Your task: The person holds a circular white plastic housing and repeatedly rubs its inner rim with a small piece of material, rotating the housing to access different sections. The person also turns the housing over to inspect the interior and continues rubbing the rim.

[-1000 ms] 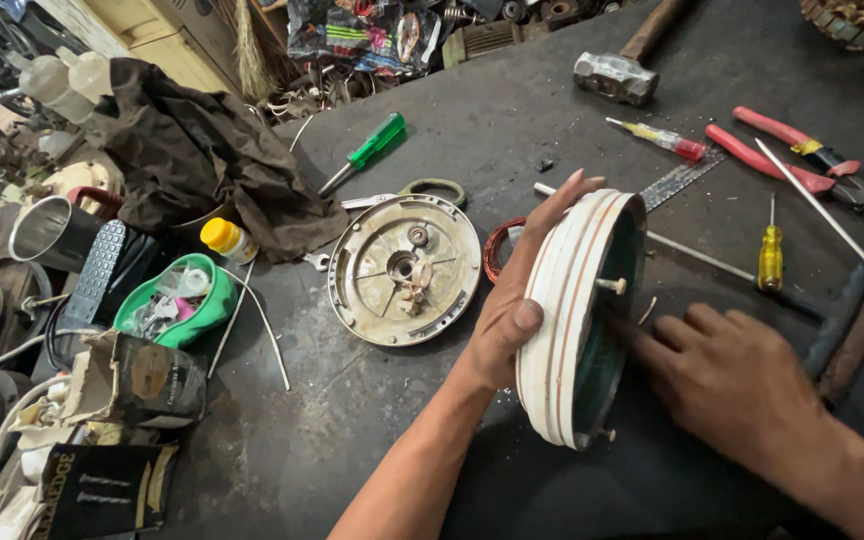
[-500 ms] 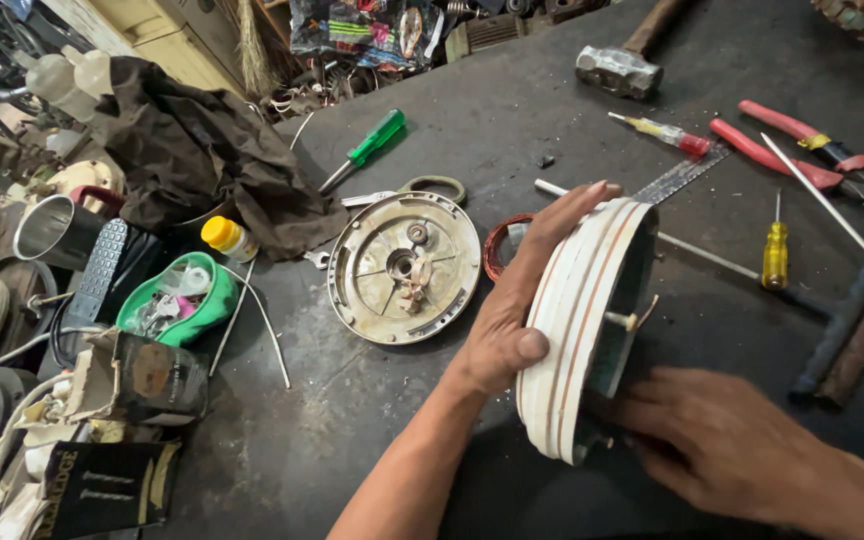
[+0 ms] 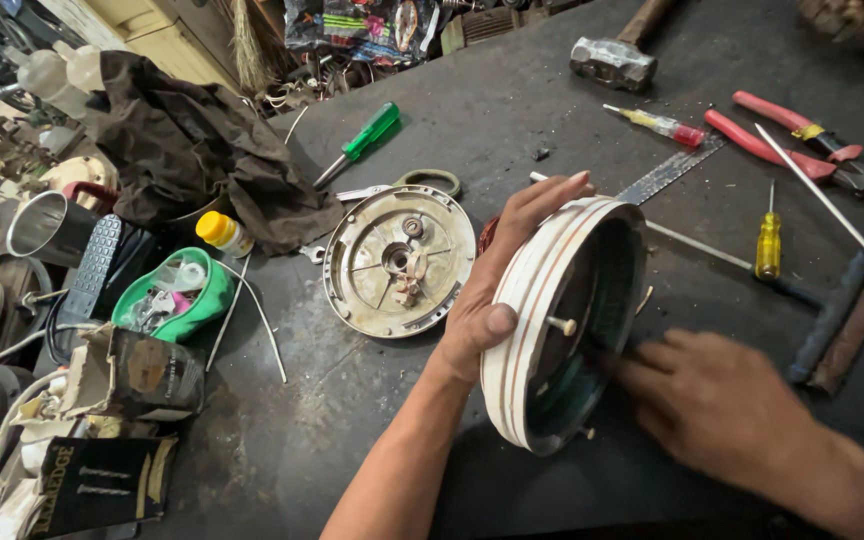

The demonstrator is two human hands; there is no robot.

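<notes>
**Standing on its rim: round housing between two hands**

Propping the housing (image 3: 552, 330) on edge, the left hand (image 3: 497, 280) wraps over its pale, ribbed outer wall, fingers laid across the top of the rim and thumb pressed against the near side. The hand is closed on it in a steadying clasp, not a tight fist. The housing stands near the middle of the dark worktop (image 3: 552, 110), its lower rim touching the surface, and its open, greenish hollow faces toward the person's right.

That facing is the relation that matters. The disc's flat axis runs roughly left to right, so the hollow opens straight toward the right hand (image 3: 722, 410), which is the nearer hand to the inside. That hand is blurred; its fingertips (image 3: 632, 365) reach to the hollow's edge, just below a small pin (image 3: 560, 325) that sticks out from the rim. Whether those fingers pinch anything cannot be told (the blur hides it), though they look loosely spread rather than closed.

Just to the left of the housing, flat on the worktop and touching nothing the hands hold, lies a round metal plate (image 3: 399, 262) with spokes and a worn hub. Farther right, well apart from the housing, lie a yellow screwdriver (image 3: 769, 245), red pliers (image 3: 802, 140) and a steel rule (image 3: 667, 172). A hammer (image 3: 612, 55) sits at the far edge, and a green screwdriver (image 3: 362, 140) lies beside a dark cloth (image 3: 202, 150).
</notes>
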